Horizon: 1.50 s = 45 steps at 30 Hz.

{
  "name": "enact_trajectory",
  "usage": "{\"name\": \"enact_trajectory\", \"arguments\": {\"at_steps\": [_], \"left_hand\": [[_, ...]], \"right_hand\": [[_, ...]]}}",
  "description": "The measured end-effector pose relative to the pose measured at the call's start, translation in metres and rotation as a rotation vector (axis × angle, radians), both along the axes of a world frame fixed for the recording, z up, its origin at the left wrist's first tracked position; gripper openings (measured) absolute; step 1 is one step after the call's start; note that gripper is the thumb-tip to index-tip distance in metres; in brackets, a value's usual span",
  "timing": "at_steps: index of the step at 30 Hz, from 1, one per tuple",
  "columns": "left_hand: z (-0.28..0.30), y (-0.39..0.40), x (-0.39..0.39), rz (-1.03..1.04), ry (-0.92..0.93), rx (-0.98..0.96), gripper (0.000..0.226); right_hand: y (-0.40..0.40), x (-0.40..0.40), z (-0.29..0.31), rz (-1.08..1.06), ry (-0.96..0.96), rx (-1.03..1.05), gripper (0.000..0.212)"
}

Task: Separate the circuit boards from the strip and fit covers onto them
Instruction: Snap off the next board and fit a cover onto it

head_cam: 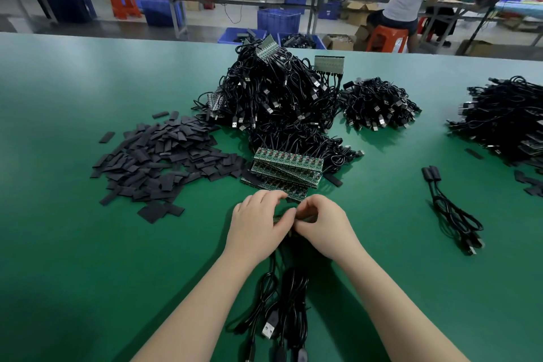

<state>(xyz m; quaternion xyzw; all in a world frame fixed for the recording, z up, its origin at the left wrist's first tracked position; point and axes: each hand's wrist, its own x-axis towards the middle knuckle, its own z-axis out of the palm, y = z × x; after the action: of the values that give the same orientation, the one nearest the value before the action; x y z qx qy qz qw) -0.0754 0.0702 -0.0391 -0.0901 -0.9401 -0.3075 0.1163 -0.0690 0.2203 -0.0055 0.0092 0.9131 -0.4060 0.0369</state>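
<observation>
Strip in hand: you are holding a green circuit-board strip [293, 214] between both hands, just short of the stacked strips; most of it is hidden by your fingers, so its board count cannot be told.
Left hand: your left hand [258, 220] is curling its fingers over the strip's left part and gripping it.
Right hand: your right hand [320, 222] is pinching the strip's right part, with thumb and fingers bent around it.
Cables: black USB cables [282, 311] are trailing from under your hands toward you, lying between your forearms.
Stacked strips: a stack of green board strips [286, 169] is lying just beyond your fingertips, each strip showing a row of small boards side by side.
Covers: a heap of flat black covers [158, 161] is lying beyond and to the left of your left hand, near the stack.
Cable mound: a large tangle of wired strips [273, 97] is rising behind the stack.
Finished pair: two covered cables [449, 203] are lying well to the right of your right hand.
Open room: bare green table [88, 258] is extending left of your left forearm and right of your right forearm.
</observation>
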Motion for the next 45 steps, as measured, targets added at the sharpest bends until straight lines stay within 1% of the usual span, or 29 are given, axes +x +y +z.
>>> {"name": "enact_trajectory", "arguments": {"at_steps": [2,3,4,6,8,10,12,14,16,17,18,20,21,22,24,26,28,30,33,36,39,41,45], "left_hand": [[0.005,-0.004,-0.001,-0.017,-0.068,0.129,0.042],[0.006,-0.006,-0.001,-0.025,-0.094,0.169,0.039],[0.006,-0.007,-0.001,-0.039,-0.103,0.168,0.032],[0.007,-0.007,0.001,-0.065,-0.088,0.093,0.023],[0.006,-0.006,0.001,-0.050,-0.047,0.073,0.024],[0.006,-0.005,0.000,0.000,-0.053,0.167,0.028],[0.005,-0.006,-0.001,0.048,-0.098,0.285,0.028],[0.004,-0.009,-0.001,0.057,-0.110,0.364,0.027],[0.004,-0.010,0.000,0.040,-0.100,0.408,0.023],[0.005,-0.010,0.001,0.026,-0.098,0.425,0.022],[0.005,-0.010,0.001,0.012,-0.108,0.440,0.026],[0.006,-0.011,0.002,-0.014,-0.150,0.455,0.047],[0.006,-0.011,0.001,-0.020,-0.178,0.437,0.053],[0.006,-0.011,0.000,-0.022,-0.202,0.399,0.054],[0.005,-0.012,-0.002,-0.007,-0.225,0.333,0.039],[0.004,-0.013,-0.004,0.015,-0.222,0.383,0.026],[0.003,-0.013,-0.006,0.023,-0.215,0.465,0.024],[0.003,-0.014,-0.006,0.008,-0.216,0.532,0.025],[0.003,-0.015,-0.005,-0.035,-0.208,0.595,0.021],[0.004,-0.015,-0.004,-0.062,-0.227,0.602,0.023],[0.006,-0.012,-0.003,-0.064,-0.255,0.536,0.029],[0.006,-0.011,-0.003,-0.061,-0.243,0.554,0.027],[0.006,-0.010,-0.001,-0.050,-0.219,0.548,0.026]], "right_hand": [[0.002,0.002,0.000,-0.036,0.024,-0.088,0.027],[0.002,0.003,0.000,-0.033,0.031,-0.093,0.028],[0.003,0.004,-0.001,-0.017,0.034,-0.080,0.028],[0.003,0.006,-0.001,0.058,0.033,-0.007,0.031],[0.002,0.007,-0.001,0.177,0.032,0.112,0.037],[0.001,0.006,-0.001,0.262,-0.006,0.220,0.048],[0.000,0.005,-0.001,0.283,-0.046,0.275,0.056],[-0.001,0.002,-0.001,0.279,-0.065,0.280,0.056],[-0.001,-0.001,-0.001,0.264,-0.055,0.270,0.051],[0.000,-0.002,-0.001,0.244,-0.038,0.239,0.046],[0.001,-0.003,-0.001,0.215,-0.019,0.179,0.044],[0.001,-0.002,-0.003,0.151,0.027,-0.004,0.042],[0.001,-0.002,-0.004,0.128,0.060,-0.100,0.041],[0.000,-0.001,-0.005,0.115,0.092,-0.183,0.040],[-0.001,-0.001,-0.005,0.122,0.130,-0.284,0.042],[0.000,-0.001,-0.007,0.151,0.118,-0.358,0.047],[0.003,-0.002,-0.012,0.152,0.086,-0.460,0.050],[0.003,-0.001,-0.016,0.111,0.087,-0.528,0.040],[0.001,-0.002,-0.019,-0.007,0.157,-0.514,0.023],[-0.001,-0.001,-0.022,-0.060,0.206,-0.493,0.021],[-0.001,0.000,-0.022,-0.082,0.218,-0.532,0.019],[-0.001,0.001,-0.022,-0.086,0.217,-0.554,0.015],[-0.003,0.001,-0.020,-0.117,0.246,-0.499,0.013]]}}
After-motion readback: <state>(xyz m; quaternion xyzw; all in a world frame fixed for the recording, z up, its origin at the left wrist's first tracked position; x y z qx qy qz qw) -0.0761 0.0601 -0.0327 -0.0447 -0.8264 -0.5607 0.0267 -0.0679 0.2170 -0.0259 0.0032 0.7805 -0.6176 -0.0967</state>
